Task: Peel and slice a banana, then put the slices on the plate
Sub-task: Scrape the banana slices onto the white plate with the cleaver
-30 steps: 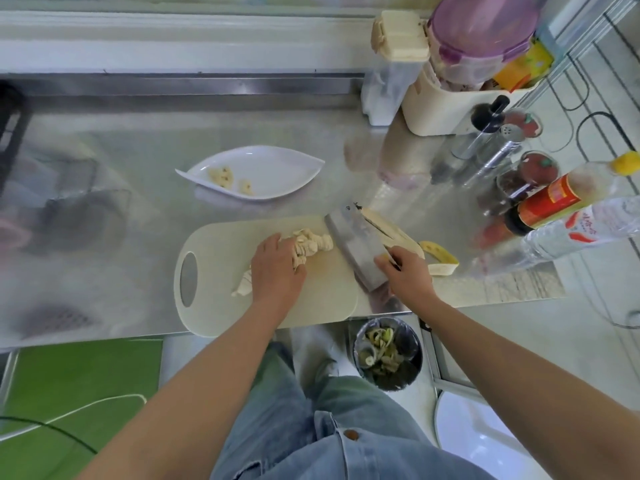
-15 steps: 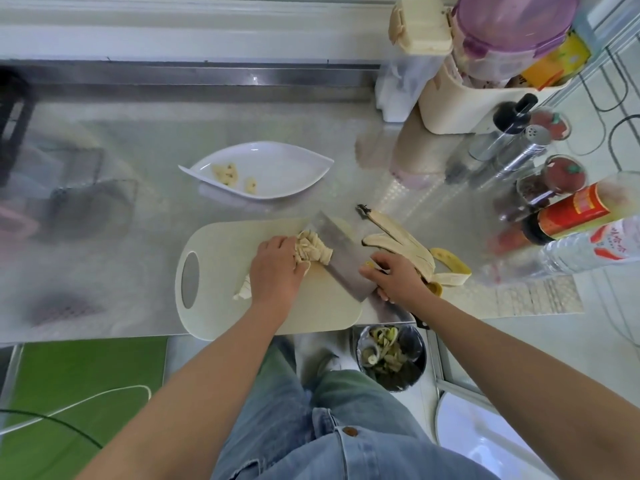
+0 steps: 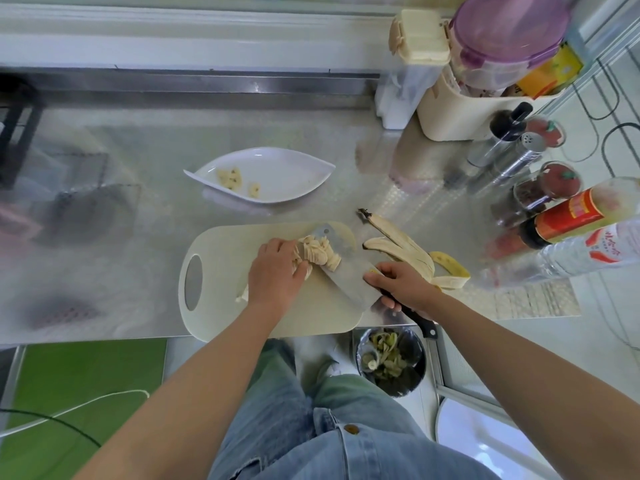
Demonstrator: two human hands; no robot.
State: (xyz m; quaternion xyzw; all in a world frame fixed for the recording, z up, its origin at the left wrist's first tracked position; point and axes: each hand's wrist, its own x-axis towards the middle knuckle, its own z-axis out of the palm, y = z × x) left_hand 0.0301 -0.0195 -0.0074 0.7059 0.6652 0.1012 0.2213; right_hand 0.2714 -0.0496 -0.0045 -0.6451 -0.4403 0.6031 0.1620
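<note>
A pile of banana slices (image 3: 320,254) lies on the flat blade of a cleaver (image 3: 349,275), over the pale cutting board (image 3: 221,317). My left hand (image 3: 277,275) presses against the slices from the left. My right hand (image 3: 401,285) is shut on the cleaver's black handle at the board's right edge. An uncut banana end (image 3: 243,294) pokes out below my left hand. The white leaf-shaped plate (image 3: 287,178) behind the board holds a few slices (image 3: 230,177). The empty banana peel (image 3: 408,251) lies right of the board.
Bottles, spice jars and shakers (image 3: 540,188) crowd the counter's right side, with a cream caddy (image 3: 460,112) and a lidded container behind. A bin of scraps (image 3: 391,362) stands on the floor below the counter edge. My legs in jeans are below.
The cleaver has tilted flat and slid left under the slices, which now rest on its blade. My left hand stayed against the pile. The banana peel is now uncovered.
</note>
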